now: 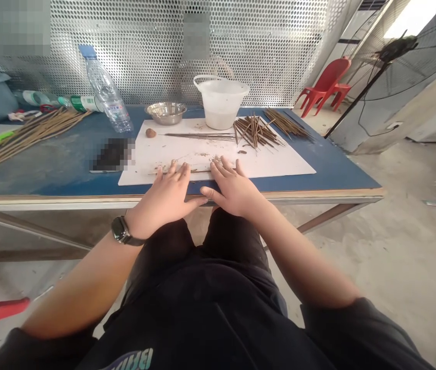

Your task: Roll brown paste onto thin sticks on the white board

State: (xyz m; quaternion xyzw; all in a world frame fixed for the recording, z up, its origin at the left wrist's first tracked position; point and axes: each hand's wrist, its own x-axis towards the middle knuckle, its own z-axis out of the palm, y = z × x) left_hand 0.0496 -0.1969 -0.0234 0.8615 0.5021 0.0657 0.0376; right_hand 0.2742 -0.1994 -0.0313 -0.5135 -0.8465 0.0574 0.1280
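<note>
Thin brown-crusted stick (pixel 193 170) lies across the near part of the board, its long axis running left to right, almost parallel to the table's front edge. Seen from the head camera, the fingertips of both hands rest on or just behind it, and its ends reach just past them on either side. The left hand (pixel 166 198), with a black-faced wristwatch (pixel 122 230) on its wrist, lies flat with fingers spread apart and not clamped. The right hand (pixel 233 187) lies the same way, fingers apart, and the two thumbs point toward each other, nearly touching over the table edge.

Beneath them is a white rectangular board (pixel 279 164), flecked with brown crumbs. A small brown lump of paste (pixel 150 133) and a row of long, thin dark sticks (pixel 198 136) lie on it farther back, beside a loose crossed pile of brown sticks (pixel 256 131). A stainless steel bowl (pixel 166 113) and a white plastic bucket (pixel 221 103) stand just behind the board, on a blue-topped metal-framed table (pixel 337 174). A clear plastic water bottle (pixel 106 90) lies tilted at the back, and a phone (pixel 112 154), blurred, lies left of the board.

Behind rises a perforated metal sheet (pixel 156 51). A red plastic chair (pixel 325 85) and a large standing fan (pixel 395 67) stand beyond the table, above a dusty concrete floor (pixel 395 246).
</note>
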